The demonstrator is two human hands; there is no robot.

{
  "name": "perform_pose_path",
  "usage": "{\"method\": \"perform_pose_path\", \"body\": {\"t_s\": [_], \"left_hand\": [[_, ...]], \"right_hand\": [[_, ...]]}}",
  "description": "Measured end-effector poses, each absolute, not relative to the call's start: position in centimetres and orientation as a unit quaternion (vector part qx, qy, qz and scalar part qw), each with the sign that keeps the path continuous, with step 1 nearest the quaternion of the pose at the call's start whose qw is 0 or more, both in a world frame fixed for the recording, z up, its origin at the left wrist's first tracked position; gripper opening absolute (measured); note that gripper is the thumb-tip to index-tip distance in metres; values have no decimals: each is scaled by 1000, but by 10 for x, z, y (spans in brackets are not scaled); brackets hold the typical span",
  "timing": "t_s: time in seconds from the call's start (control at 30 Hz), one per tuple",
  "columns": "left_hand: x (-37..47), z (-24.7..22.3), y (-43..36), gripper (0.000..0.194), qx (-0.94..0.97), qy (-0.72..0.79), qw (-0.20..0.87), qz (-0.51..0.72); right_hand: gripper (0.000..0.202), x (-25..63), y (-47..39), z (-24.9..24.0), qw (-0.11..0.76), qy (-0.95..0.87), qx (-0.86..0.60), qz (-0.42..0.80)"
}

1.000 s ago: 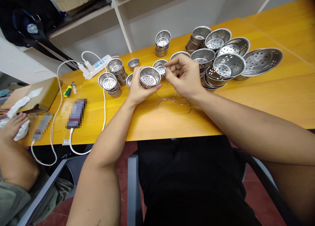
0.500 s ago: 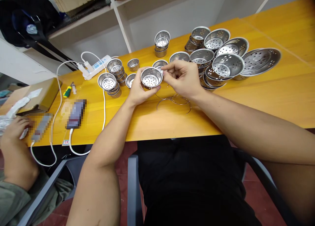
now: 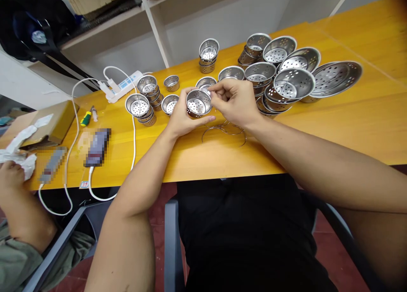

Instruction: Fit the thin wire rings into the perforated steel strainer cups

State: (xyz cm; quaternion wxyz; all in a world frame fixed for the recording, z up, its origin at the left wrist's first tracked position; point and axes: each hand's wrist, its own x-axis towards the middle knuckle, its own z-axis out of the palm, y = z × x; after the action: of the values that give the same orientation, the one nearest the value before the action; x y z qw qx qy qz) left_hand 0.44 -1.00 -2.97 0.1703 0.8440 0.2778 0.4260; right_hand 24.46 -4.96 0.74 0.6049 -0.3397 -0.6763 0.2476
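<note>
Carefully, the left hand (image 3: 184, 120) grips a perforated cup (image 3: 199, 106) while the right hand (image 3: 238, 101) pinches its fingertips together at the rim.
What lies between those fingertips is too small to tell. A hard pull there could twist the cup loose; a rightward jerk could topple the stacked cups (image 3: 294, 83) beside the grip, or a dip tangle the wires (image 3: 243, 133) below it. More room lies nearer the body, before the table's (image 3: 197, 165) front edge.

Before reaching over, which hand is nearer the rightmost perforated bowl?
Right. The right hand is left of that bowl, other bowls between; the left hand is farther left, holding a cup.
</note>
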Motion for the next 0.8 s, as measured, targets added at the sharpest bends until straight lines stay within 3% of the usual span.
{"method": "perform_pose_path", "body": {"t_s": [0.2, 0.4, 0.53, 0.8], "left_hand": [[12, -30, -16, 106, 819, 302, 199, 446], [1, -27, -13, 95, 805, 302, 258, 442], [-2, -26, -12, 103, 810, 280, 274, 436], [6, -27, -16, 91, 825, 287, 243, 423]], "right_hand": [[18, 239, -58, 14, 600, -682, -314, 275], [55, 246, -66, 34, 525, -708, -238, 408], [70, 246, -64, 36, 517, -691, -230, 449], [70, 241, -57, 26, 539, -676, -244, 439]]}}
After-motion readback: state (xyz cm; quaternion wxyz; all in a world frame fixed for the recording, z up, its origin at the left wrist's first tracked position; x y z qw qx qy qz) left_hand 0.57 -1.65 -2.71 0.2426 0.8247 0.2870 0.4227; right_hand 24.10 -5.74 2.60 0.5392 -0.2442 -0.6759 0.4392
